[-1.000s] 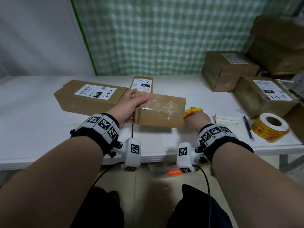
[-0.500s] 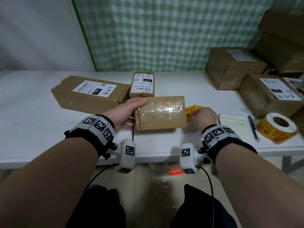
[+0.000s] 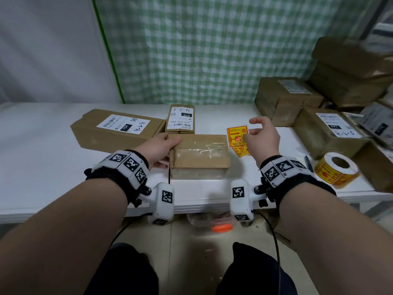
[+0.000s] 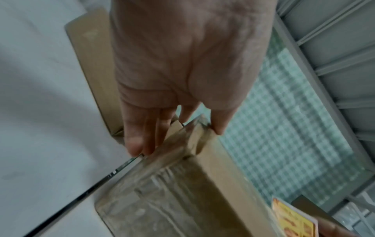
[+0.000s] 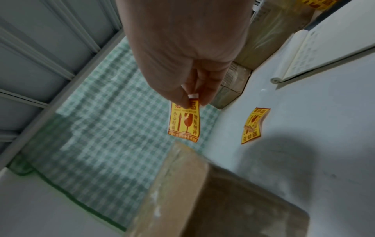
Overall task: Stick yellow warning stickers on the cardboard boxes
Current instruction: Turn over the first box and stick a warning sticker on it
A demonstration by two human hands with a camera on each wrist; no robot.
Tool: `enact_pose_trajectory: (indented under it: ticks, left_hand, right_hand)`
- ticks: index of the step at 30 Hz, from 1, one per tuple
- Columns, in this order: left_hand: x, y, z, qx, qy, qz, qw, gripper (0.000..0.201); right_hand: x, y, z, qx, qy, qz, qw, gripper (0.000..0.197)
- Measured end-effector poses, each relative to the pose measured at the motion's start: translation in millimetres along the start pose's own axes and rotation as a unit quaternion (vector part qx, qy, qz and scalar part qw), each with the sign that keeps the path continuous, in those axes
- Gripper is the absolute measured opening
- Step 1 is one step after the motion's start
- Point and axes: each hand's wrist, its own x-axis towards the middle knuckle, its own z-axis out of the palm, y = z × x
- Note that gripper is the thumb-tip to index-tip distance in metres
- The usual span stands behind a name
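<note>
- The taped cardboard box (image 3: 200, 155) lies on the white table (image 3: 42, 158), its long axis left to right; our left hand (image 3: 158, 146) grips its left end, now flat and squared to us.
- Our right hand (image 3: 262, 138), nearer, now lifted, pinches the yellow warning sticker (image 3: 237, 136) just right of the box.
- Spare stickers (image 3: 241, 150) remain below.

table (image 3: 42, 167): taped box (image 3: 200, 155) near front edge | two boxes (image 3: 119, 128) just behind it | loose stickers (image 3: 241, 150) right of taped box | sticker roll (image 3: 337, 171) far right | more boxes (image 3: 287, 99) stacked back right
</note>
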Motion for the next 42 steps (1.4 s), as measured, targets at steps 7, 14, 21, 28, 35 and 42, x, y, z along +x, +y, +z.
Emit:
enact_pose_trajectory:
  ticks: [7,14,21,28,35,42]
  left_hand:
    - [-13.0,23.5,3.6,0.107,0.098,0.121,0.982,0.052]
    - [-32.2,46.8,13.9,-0.007,-0.022,0.186,0.982,0.016]
    - [-36.6,45.4,18.0,-0.039,-0.003,0.182,0.982,0.019]
    - [-39.5,46.0,13.4,-0.046,0.016,0.180,0.982,0.021]
    - [-39.6,43.0,16.8,-0.028,0.008,0.200,0.979,0.021]
    - [-37.4,41.4,19.9,-0.026,0.036,0.201,0.979,0.034]
  right_hand:
    - [-8.9,-27.2,1.2,0.045,-0.070,-0.023,0.996,0.022]
    - [-29.5,-51.1,9.7,0.080,-0.222,-0.031,0.971,0.013]
    - [-38.9,-53.9,11.5,0.115,-0.260,0.006,0.959,0.007]
    - [-44.3,-49.3,0.2,0.093,-0.313,0.032,0.945,0.014]
    - [-48.4,-48.7,1.8,0.068,-0.339,0.042,0.937,0.018]
    - [-50.2,-46.4,4.8,0.073,-0.342,0.052,0.936,0.021]
